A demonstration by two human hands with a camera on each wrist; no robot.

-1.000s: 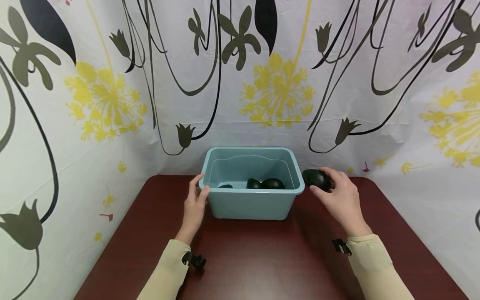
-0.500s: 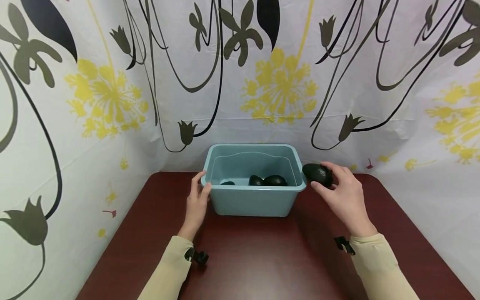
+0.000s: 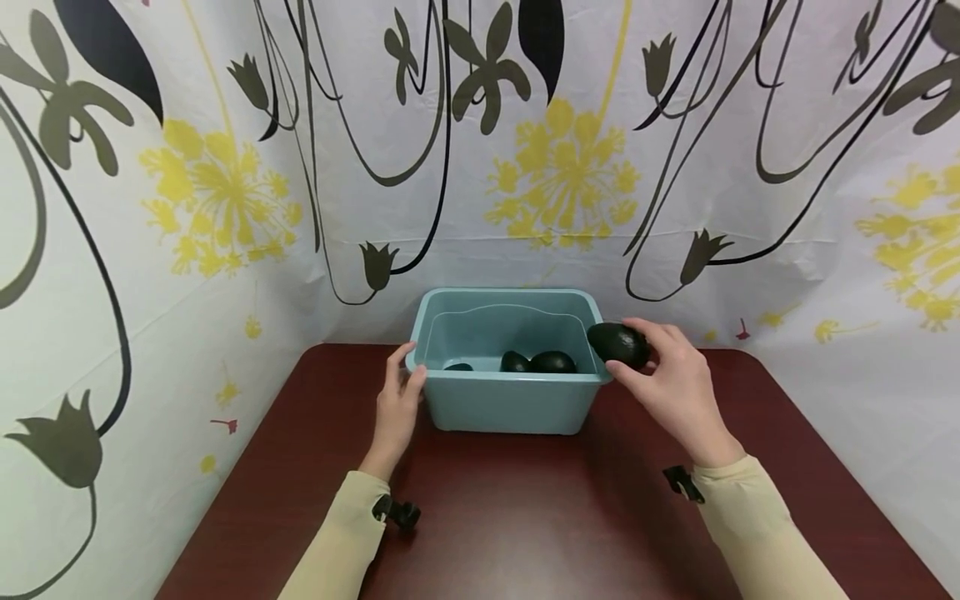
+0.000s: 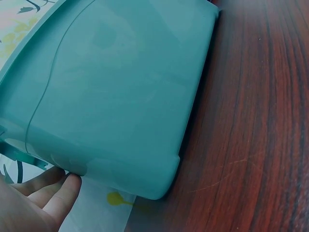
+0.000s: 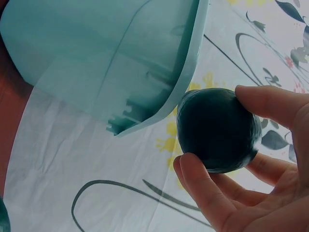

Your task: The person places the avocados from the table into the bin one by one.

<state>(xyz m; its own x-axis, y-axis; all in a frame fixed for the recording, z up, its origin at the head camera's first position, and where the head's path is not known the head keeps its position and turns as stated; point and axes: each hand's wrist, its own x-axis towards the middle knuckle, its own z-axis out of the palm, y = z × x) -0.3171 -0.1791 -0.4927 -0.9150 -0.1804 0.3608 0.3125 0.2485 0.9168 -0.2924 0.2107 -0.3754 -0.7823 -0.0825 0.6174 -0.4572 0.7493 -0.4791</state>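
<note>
A light-blue plastic bin (image 3: pixel 510 404) stands on the table. Inside it lie two dark green avocados, one larger in view (image 3: pixel 552 362) and one partly hidden beside it (image 3: pixel 514 362). A third dark piece (image 3: pixel 459 367) barely shows above the front rim. My left hand (image 3: pixel 395 408) holds the bin's left rim near the front corner; in the left wrist view its fingers (image 4: pixel 65 193) touch the outer wall under the rim. My right hand (image 3: pixel 678 387) grips another avocado (image 3: pixel 617 345) between thumb and fingers, at the height of the bin's right rim. The right wrist view shows this avocado (image 5: pixel 217 130) up close.
The dark red-brown table (image 3: pixel 510 517) reaches back to a white cloth (image 3: pixel 345 217) printed with flowers, which hangs behind and on both sides. At the lower left edge of the right wrist view, a dark green rounded thing (image 5: pixel 3 217) is mostly cut off.
My right hand has moved left with the avocado, from beside the bin to over its right rim. The left hand stays at the left rim. The head view has shifted slightly.
</note>
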